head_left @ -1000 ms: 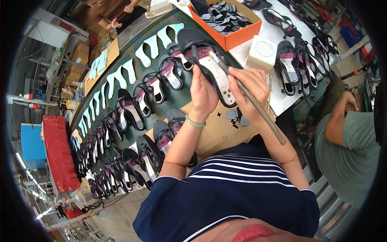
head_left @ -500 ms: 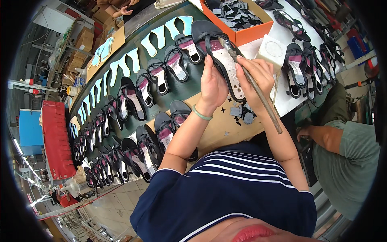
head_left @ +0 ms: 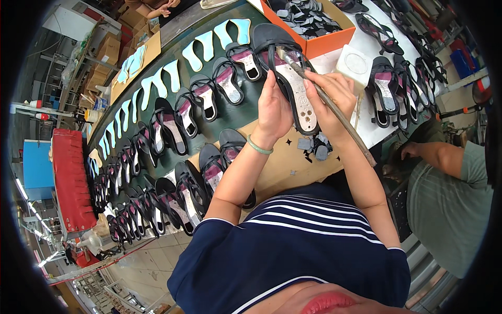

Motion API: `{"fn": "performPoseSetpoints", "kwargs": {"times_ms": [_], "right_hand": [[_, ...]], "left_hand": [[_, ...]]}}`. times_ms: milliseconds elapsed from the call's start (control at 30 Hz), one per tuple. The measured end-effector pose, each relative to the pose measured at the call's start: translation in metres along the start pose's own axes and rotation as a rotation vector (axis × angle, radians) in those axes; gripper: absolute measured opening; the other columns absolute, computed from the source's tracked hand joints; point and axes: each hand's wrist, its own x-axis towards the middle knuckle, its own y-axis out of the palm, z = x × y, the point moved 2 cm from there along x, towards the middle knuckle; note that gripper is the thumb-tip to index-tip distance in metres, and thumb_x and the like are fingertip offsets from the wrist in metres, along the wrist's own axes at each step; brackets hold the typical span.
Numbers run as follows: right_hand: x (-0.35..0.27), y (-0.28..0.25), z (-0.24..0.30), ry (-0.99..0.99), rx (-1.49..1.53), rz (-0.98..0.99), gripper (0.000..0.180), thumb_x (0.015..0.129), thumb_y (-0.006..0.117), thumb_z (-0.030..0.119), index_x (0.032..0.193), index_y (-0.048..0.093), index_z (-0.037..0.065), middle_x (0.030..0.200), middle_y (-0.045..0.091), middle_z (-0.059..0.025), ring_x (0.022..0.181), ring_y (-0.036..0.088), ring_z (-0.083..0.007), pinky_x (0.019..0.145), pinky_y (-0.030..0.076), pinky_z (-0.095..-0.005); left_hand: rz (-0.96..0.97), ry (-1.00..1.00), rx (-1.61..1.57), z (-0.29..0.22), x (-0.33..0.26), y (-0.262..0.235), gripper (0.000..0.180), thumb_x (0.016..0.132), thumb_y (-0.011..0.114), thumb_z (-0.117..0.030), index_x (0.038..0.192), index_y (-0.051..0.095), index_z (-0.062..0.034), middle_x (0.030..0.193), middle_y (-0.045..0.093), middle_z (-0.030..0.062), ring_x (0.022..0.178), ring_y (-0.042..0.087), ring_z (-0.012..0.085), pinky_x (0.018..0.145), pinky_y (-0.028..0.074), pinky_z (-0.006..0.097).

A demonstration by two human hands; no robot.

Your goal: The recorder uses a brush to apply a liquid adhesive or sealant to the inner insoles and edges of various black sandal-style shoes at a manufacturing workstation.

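Note:
My left hand (head_left: 275, 107) is closed on the side of a black thong sandal (head_left: 299, 94), held up with its toe pointing away from me. The sandal's pale insole faces up, with small holes near the heel. A long-handled brush (head_left: 342, 119) is gripped in my right hand (head_left: 334, 99), whose fingers wrap round its wooden handle. Its bristles touch the insole just behind the toe straps. Parts of the left fingers are hidden behind the sandal. Rows of similar sandals (head_left: 200, 98) lie on the dark green table (head_left: 157, 52) to the left.
Pale blue-white insole pieces (head_left: 205, 46) line the table's far side. An orange box (head_left: 329, 43) holds many dark pieces. Beside it is a white block-shaped container (head_left: 353, 67). Below my hands lies brown cardboard (head_left: 280, 166) with grey scraps (head_left: 316, 146). A co-worker's arm (head_left: 438, 156) is at right.
The brush tip has slid left and up the insole toward the toe straps, and its handle end has swung right. The co-worker's arm at right has risen. Both my grips stay the same.

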Motion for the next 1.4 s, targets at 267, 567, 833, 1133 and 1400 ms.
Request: {"fn": "performPoseSetpoints", "kwargs": {"times_ms": [267, 567, 833, 1133, 1400], "right_hand": [[0.002, 0.002, 0.001, -0.020, 0.010, 0.011, 0.017, 0.078, 0.074, 0.013, 0.093, 0.073, 0.006, 0.084, 0.072, -0.0039, 0.075, 0.062, -0.0169, 0.074, 0.034, -0.0314], [0.004, 0.002, 0.002, -0.030, 0.016, 0.045, 0.017, 0.079, 0.074, 0.015, 0.094, 0.073, 0.006, 0.084, 0.072, -0.0031, 0.076, 0.062, -0.0165, 0.077, 0.034, -0.0313], [0.014, -0.004, -0.003, 0.006, 0.035, 0.099, 0.016, 0.079, 0.075, 0.014, 0.093, 0.074, 0.007, 0.082, 0.072, -0.0021, 0.078, 0.061, -0.0143, 0.080, 0.034, -0.0311], [0.045, -0.026, -0.022, -0.060, 0.064, 0.294, 0.011, 0.079, 0.073, 0.017, 0.089, 0.075, 0.012, 0.070, 0.067, 0.0022, 0.071, 0.056, -0.0111, 0.076, 0.031, -0.0313], [0.063, -0.040, -0.023, -0.107, 0.045, 0.382, 0.010, 0.076, 0.074, 0.018, 0.080, 0.075, 0.009, 0.062, 0.063, -0.0015, 0.062, 0.056, -0.0154, 0.068, 0.034, -0.0323]], "left_hand": [[0.020, -0.019, -0.004, 0.000, -0.001, -0.004, 0.052, 0.104, 0.027, -0.044, 0.131, 0.047, -0.0044, 0.126, 0.057, 0.0097, 0.115, 0.055, 0.0210, 0.103, 0.042, 0.038], [0.043, -0.067, -0.011, 0.000, -0.002, -0.009, 0.049, 0.105, 0.027, -0.043, 0.130, 0.048, -0.0061, 0.124, 0.058, 0.0081, 0.113, 0.056, 0.0195, 0.101, 0.044, 0.038], [0.054, -0.098, 0.021, -0.001, -0.004, -0.009, 0.052, 0.105, 0.026, -0.041, 0.136, 0.045, -0.0044, 0.132, 0.056, 0.0103, 0.120, 0.055, 0.0230, 0.106, 0.039, 0.040], [0.071, -0.174, 0.093, -0.003, -0.007, -0.009, 0.053, 0.104, 0.025, -0.041, 0.139, 0.043, -0.0050, 0.129, 0.057, 0.0146, 0.113, 0.060, 0.0278, 0.097, 0.049, 0.046], [0.096, -0.207, 0.156, -0.004, -0.009, -0.014, 0.053, 0.104, 0.026, -0.043, 0.143, 0.037, -0.0080, 0.131, 0.056, 0.0138, 0.119, 0.057, 0.0230, 0.099, 0.047, 0.037]]}}
